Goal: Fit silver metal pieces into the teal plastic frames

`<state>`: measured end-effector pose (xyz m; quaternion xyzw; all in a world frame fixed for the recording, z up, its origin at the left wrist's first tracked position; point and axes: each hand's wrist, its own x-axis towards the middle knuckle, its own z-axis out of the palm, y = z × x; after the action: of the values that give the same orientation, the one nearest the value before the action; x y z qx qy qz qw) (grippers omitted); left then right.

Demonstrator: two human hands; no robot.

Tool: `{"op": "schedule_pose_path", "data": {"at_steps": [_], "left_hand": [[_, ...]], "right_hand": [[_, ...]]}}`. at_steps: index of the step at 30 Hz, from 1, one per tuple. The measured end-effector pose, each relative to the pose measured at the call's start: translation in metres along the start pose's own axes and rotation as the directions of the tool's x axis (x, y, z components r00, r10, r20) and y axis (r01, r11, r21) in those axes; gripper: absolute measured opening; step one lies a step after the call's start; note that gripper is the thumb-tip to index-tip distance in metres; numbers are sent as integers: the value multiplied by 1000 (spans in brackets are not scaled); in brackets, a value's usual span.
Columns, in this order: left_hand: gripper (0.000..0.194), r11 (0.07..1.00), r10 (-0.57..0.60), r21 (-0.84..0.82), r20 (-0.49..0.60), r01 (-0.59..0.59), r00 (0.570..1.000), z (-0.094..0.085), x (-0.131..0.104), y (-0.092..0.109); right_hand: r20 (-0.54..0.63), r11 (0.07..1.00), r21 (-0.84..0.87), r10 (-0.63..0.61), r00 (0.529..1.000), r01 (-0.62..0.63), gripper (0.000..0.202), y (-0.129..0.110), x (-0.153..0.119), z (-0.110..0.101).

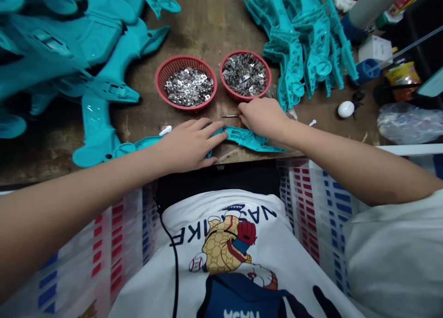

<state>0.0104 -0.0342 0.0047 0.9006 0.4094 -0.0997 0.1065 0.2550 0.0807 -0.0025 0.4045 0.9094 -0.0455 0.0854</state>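
Far out past our left hand point(188, 142) there's a big heap of glossy teal plastic shells point(69, 45) covering that end of the worn brown wooden tabletop point(204, 22). Our left hand lies flat with the fingers spread, pressing down on a flat teal plastic frame piece point(242, 138) that sits right at the near edge of the tabletop, between both hands. Just beside the left hand's wrist side there's a tiny white plastic peg point(165, 130).

Straight ahead of the left hand sits a round red mesh basket of small shiny metal bits point(186, 82), and next to it, ahead of our right hand point(261, 117), a second red mesh basket with darker metal scraps point(245, 75). They're close together but not touching.

Our right hand is curled, pinching a thin metal pin point(230, 116) that pokes out toward the left hand, just above the frame piece.

Beyond the right hand is a stack of ribbed teal frames point(304, 41), then a small white egg-shaped object point(345, 109) and a crumpled clear plastic bag point(408, 122) further out.
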Motion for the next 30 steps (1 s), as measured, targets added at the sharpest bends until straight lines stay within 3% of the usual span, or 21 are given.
{"op": "schedule_pose_path", "data": {"at_steps": [5, 9, 13, 16, 19, 25, 30], "left_hand": [[73, 999, 18, -49, -48, -20, 999, 7, -1, -5], [75, 993, 3, -117, -92, -14, 996, 18, -2, -12], [84, 983, -20, -186, -124, -3, 992, 20, -2, -13], [94, 988, 7, -156, -57, -16, 998, 12, 0, -9], [89, 991, -11, -134, -16, 9, 1000, 8, 3, -5], [70, 976, -109, -199, -101, 87, 989, 16, 9, -1], [68, 974, -115, -210, -134, 85, 984, 18, 9, 2]], "right_hand": [[13, 993, 115, -15, 1000, 13, 28, -5, -5, -30], [156, 985, 157, -98, 983, 73, 19, -9, -14, -44], [208, 983, 139, -147, 967, 120, 15, -11, -17, -37], [212, 981, 135, -167, 963, 140, 18, -9, -15, -32], [210, 971, 171, -204, 956, 170, 21, -4, -12, -32], [190, 955, 210, -252, 949, 211, 18, 3, -15, -32], [151, 956, 196, -251, 956, 220, 18, -4, -19, -25]]}}
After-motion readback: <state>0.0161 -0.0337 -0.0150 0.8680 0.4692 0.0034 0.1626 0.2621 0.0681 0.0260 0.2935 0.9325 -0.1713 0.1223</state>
